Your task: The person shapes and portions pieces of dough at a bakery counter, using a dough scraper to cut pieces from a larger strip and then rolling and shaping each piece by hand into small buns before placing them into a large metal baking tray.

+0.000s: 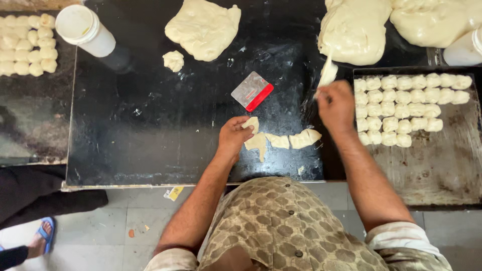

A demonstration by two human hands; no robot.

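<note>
A: Soft, sticky dough strip (327, 73), stretching off the big dough mass (354, 31); pinched in the right hand (335, 104), just left of the tray (442, 165).

B: Left hand (234, 135)?

A: Curled on a small dough piece (251, 123) (near the red scraper (252, 91)). Best gripped close to the end; probably tears easily.

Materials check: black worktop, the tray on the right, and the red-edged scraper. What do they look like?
Worktop: glossy black, probably polished stone or laminate; it reflects light and shows flour smears. Tray: dull, stained sheet metal by its look, with a thin raised rim. Scraper: likely plastic, a pale flat card with a red edge; metal cannot be ruled out.
</note>
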